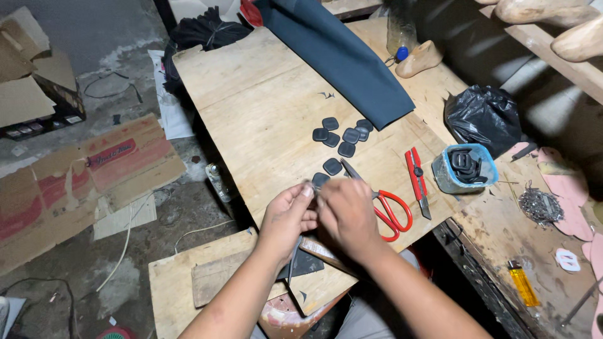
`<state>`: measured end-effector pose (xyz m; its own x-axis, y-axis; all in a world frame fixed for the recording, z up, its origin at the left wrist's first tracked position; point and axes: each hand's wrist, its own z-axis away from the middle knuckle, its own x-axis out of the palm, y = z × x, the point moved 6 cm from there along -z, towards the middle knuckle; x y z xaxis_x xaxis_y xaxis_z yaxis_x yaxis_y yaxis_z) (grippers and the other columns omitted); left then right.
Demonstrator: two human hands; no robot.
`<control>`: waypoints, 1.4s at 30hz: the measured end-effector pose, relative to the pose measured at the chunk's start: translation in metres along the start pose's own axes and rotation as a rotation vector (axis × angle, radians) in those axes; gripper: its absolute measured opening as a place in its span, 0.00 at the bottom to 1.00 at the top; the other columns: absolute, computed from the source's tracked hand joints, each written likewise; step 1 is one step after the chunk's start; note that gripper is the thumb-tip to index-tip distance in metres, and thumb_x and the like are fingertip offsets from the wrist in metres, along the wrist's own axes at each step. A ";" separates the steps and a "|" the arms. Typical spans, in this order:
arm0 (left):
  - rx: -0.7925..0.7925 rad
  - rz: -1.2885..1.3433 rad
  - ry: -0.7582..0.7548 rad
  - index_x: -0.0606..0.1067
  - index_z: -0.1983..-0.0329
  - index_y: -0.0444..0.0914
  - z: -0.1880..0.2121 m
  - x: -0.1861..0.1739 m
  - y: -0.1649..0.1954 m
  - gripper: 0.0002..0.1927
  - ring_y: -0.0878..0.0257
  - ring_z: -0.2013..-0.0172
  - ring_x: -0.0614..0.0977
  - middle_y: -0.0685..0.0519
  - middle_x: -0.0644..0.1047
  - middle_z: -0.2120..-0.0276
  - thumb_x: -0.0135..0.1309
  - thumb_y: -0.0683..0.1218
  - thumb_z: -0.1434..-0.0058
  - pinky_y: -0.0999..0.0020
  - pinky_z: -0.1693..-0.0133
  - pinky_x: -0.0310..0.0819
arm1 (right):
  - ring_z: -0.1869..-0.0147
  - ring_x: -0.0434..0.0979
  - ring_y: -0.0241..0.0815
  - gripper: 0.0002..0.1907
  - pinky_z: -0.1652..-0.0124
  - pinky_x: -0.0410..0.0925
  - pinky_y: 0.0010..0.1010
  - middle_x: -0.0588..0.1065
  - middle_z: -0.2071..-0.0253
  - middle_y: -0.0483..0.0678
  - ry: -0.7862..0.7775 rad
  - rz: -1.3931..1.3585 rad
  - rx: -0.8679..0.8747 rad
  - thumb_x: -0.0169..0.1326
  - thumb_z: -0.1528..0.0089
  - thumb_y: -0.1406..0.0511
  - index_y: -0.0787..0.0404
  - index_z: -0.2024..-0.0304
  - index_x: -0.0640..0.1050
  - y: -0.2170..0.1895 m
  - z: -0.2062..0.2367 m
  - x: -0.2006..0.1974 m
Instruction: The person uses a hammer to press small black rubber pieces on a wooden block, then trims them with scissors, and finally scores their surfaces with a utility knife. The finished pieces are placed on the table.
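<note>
My left hand (287, 216) and my right hand (347, 215) meet over the near edge of a plywood board (264, 107). Both pinch a small dark piece between the fingertips; a dark strip hangs down below my left hand. Just beyond the fingers lie several small dark rounded-square pads (341, 135) on the board. Red-handled scissors (388, 209) lie right beside my right hand, blades pointing toward the pads.
A red utility knife (418, 179) and a blue tub of dark pieces (466, 167) sit to the right. Dark fabric (339, 56) drapes over the board's far end. A black bag (483, 116), wooden shoe lasts (419, 58), nails (539, 204), and a yellow lighter (522, 284) are nearby.
</note>
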<state>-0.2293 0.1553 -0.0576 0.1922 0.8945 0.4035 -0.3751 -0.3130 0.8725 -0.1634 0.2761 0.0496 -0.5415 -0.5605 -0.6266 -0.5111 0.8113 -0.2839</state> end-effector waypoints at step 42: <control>0.101 0.174 0.328 0.73 0.53 0.36 0.153 -0.110 -0.009 0.10 0.69 0.65 0.81 0.55 0.79 0.65 0.48 0.37 0.39 0.73 0.62 0.79 | 0.62 0.75 0.37 0.34 0.59 0.70 0.27 0.74 0.58 0.47 -0.831 -1.500 1.000 0.53 0.37 0.45 0.64 0.41 0.71 -0.090 0.187 0.041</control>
<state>-0.1081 0.0104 -0.0679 -0.1735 0.8746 0.4528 -0.2820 -0.4847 0.8280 -0.0155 0.2113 -0.0862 0.4292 -0.8000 0.4191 0.4699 -0.1985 -0.8601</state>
